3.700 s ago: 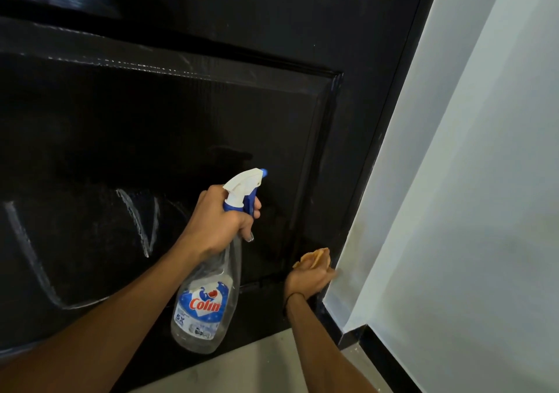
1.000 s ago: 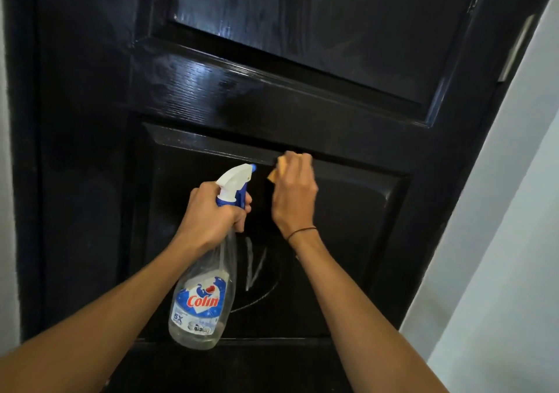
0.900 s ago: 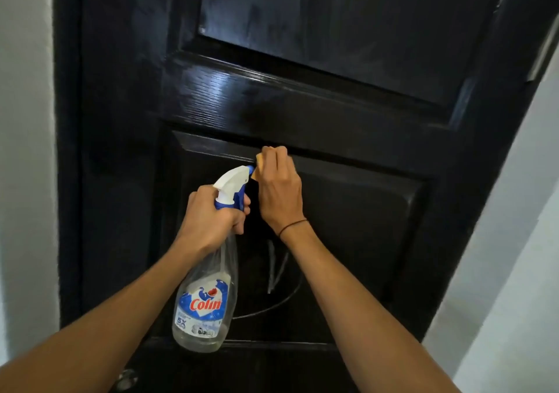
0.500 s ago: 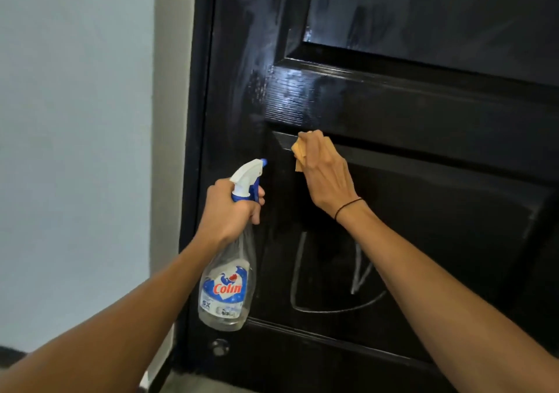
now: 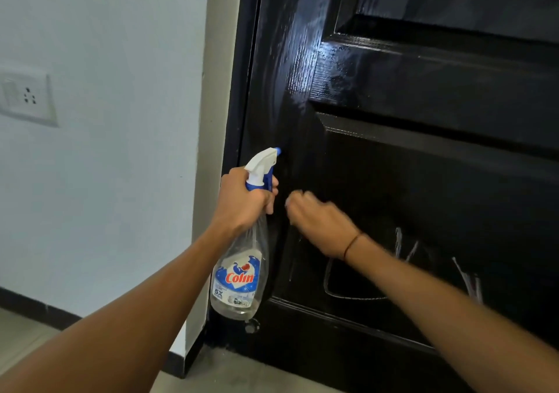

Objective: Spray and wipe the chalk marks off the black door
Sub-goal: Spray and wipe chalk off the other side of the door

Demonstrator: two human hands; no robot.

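The black door (image 5: 423, 174) fills the right of the view, and its upper rails shine wet. White chalk marks (image 5: 400, 246) run across the lower panel, with a curved line below my right forearm. My left hand (image 5: 242, 203) grips the neck of a clear spray bottle (image 5: 239, 274) with a white and blue trigger head, nozzle close to the door's left stile. My right hand (image 5: 317, 220) is blurred, fingers curled, pressed to the left edge of the lower panel. The orange cloth is hidden under it.
A pale wall (image 5: 106, 180) with a white socket plate (image 5: 27, 96) lies to the left of the black door frame (image 5: 242, 90). A dark skirting runs along the wall's foot. A small round fitting (image 5: 251, 327) sits low on the door above the grey floor (image 5: 242, 371).
My right hand has swept with the cloth from the panel's upper left corner down its left edge. The view has turned left. The bottle stays in my left hand.
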